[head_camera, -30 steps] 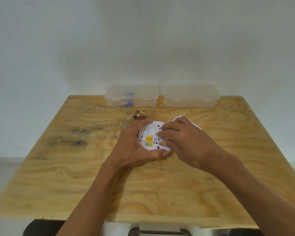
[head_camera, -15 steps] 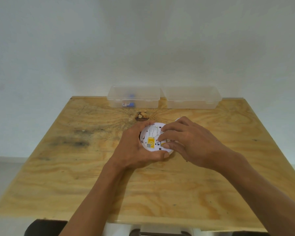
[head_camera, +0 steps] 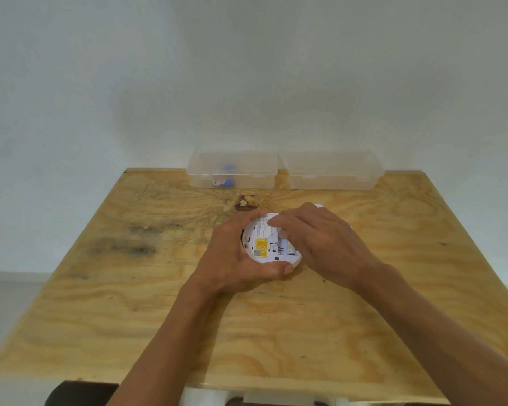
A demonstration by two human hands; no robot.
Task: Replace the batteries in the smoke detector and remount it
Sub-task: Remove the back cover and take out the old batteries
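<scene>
A round white smoke detector (head_camera: 264,244) lies back side up on the wooden table (head_camera: 147,303), showing a yellow label and a QR code. My left hand (head_camera: 232,259) wraps around its left and near rim. My right hand (head_camera: 320,244) lies over its right half, fingertips pressing on the back near a battery (head_camera: 286,247) that shows in the compartment. A sliver of another white part (head_camera: 318,205) peeks out behind my right hand; the rest of it is hidden.
Two clear plastic boxes stand at the table's far edge against the wall: the left box (head_camera: 232,169) holds a small blue and white item (head_camera: 223,181), the right box (head_camera: 332,171) looks empty. A dark knot (head_camera: 247,202) marks the wood.
My right hand's fingers have shifted up and left across the detector's back, uncovering the battery compartment. My left hand keeps the same grip.
</scene>
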